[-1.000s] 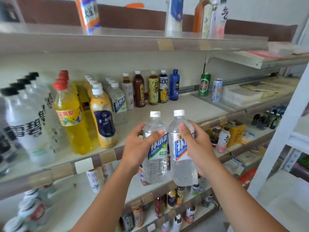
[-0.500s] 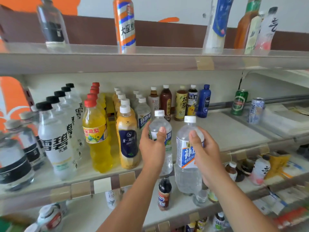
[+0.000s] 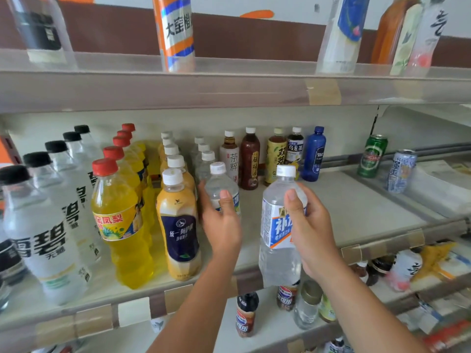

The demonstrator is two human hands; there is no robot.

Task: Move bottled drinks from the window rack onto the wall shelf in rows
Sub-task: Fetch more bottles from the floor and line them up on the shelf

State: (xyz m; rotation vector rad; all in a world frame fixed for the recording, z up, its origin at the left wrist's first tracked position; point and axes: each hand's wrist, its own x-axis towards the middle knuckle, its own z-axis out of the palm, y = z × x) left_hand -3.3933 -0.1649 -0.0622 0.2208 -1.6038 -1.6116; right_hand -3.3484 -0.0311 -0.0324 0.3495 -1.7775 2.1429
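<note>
The clear white-capped bottle [image 3: 221,183] in the left hand [image 3: 222,226] is over the middle wall shelf [image 3: 356,207], at the front of a row of matching clear bottles [image 3: 204,155]. That row runs back to the wall between the milk-tea row [image 3: 179,225] and a brown tea bottle [image 3: 249,159]. The left hand's fingers and thumb wrap the bottle just under its shoulder and hide its base, so I cannot tell whether it stands on the shelf or hangs just above it. The second clear bottle [image 3: 279,225], with a blue and white label, is gripped round its upper half by the right hand [image 3: 312,229], thumb across the front. It is upright in the air in front of the shelf, with its base lower than the shelf's front edge. The likeliest trouble is on the left: the slot is tight, with the front milk-tea bottle just beside the knuckles, so a sideways nudge or an early let-go on a tilted base could tip the bottle into its neighbours and topple the row. For the right bottle, going straight in from this height would knock its bottom against the shelf lip; it looks to need lifting first. A slip there would drop it onto the small bottles [image 3: 246,313] on the shelf below.
</note>
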